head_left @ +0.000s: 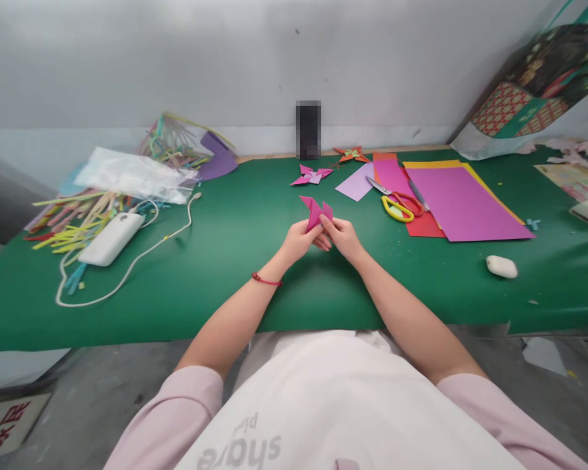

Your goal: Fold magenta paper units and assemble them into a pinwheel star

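- Hands together at the centre: the bare left hand point(298, 241) is closed in a pinch on a folded magenta paper piece point(314, 213).
- In from the other side, the bare right hand point(343, 237) pinches the same piece, thumb near the other thumb.
- The paper stands between them, two points up, over the green tabletop point(215, 261).
- Just beyond, a pink-and-lilac paper star point(312, 175); behind it, rightward, an orange-and-green paper star point(351, 155)!
- Right, red-and-yellow-handled scissors point(396, 196) lie near a large purple paper sheet point(470, 202).
- Far left, a rounded white plastic box point(112, 239) rests beside multicoloured strips point(71, 209).
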`<action>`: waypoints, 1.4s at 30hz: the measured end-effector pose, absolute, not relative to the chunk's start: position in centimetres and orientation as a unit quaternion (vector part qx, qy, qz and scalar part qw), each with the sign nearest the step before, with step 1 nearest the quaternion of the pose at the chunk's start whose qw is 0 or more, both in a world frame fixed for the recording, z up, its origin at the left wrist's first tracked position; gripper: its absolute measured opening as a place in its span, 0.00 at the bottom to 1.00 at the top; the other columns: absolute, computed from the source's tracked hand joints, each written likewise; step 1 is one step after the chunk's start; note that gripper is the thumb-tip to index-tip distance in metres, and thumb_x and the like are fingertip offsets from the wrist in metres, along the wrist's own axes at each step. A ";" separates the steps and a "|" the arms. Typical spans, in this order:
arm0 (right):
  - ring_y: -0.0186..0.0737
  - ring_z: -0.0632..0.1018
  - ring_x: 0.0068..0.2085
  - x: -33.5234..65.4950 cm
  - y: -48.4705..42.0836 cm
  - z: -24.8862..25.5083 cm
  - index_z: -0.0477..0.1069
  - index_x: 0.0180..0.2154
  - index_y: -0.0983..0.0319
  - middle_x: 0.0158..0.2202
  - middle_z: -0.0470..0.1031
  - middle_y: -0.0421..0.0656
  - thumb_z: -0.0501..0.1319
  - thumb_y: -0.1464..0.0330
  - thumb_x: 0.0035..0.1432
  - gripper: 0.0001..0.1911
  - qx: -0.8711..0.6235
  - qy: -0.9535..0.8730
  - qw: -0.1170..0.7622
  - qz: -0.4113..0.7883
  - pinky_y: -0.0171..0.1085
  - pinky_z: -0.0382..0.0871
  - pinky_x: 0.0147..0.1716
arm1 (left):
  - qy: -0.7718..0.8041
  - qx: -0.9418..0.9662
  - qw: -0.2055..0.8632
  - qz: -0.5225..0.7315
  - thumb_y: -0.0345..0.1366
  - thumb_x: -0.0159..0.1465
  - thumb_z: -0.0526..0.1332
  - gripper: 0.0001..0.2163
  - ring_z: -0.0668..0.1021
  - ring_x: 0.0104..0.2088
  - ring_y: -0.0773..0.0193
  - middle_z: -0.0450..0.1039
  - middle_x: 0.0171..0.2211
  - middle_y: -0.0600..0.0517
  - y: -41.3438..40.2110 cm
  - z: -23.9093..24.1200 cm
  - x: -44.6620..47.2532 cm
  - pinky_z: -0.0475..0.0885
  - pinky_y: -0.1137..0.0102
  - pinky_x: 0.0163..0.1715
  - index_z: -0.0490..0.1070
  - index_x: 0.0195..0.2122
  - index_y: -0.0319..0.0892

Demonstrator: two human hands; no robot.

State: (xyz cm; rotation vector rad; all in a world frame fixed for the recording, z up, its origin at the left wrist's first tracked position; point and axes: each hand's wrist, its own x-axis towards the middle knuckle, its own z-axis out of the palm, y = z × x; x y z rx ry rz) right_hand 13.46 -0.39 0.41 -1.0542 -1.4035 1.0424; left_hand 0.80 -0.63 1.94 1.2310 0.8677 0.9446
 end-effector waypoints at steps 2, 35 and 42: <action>0.27 0.55 0.15 13.4 -0.5 0.4 0.57 0.14 0.60 0.11 0.52 0.32 0.56 0.40 0.44 0.31 -0.437 -0.575 0.519 0.457 0.32 0.49 0.15 | 0.374 0.539 0.637 0.406 0.41 0.59 0.61 0.11 0.76 0.18 0.65 0.73 0.17 0.51 -0.6 1.8 0.8 0.73 0.71 0.23 0.66 0.28 0.37; 0.25 0.52 0.11 13.3 -0.7 1.1 0.49 0.10 0.59 0.08 0.48 0.32 0.59 0.41 0.42 0.34 -0.406 -0.500 0.513 0.567 0.32 0.41 0.11 | 0.343 0.562 0.685 0.310 0.56 0.58 0.57 0.25 0.75 0.16 0.64 0.72 0.15 0.46 -0.7 1.5 0.5 0.71 0.71 0.22 0.69 0.21 0.35; 0.24 0.51 0.10 13.3 -0.8 1.3 0.50 0.09 0.59 0.07 0.49 0.31 0.62 0.44 0.42 0.33 -0.401 -0.481 0.517 0.585 0.32 0.41 0.10 | 0.334 0.573 0.686 0.299 0.61 0.58 0.50 0.30 0.76 0.17 0.63 0.73 0.16 0.45 -0.8 1.6 0.5 0.71 0.70 0.23 0.70 0.22 0.35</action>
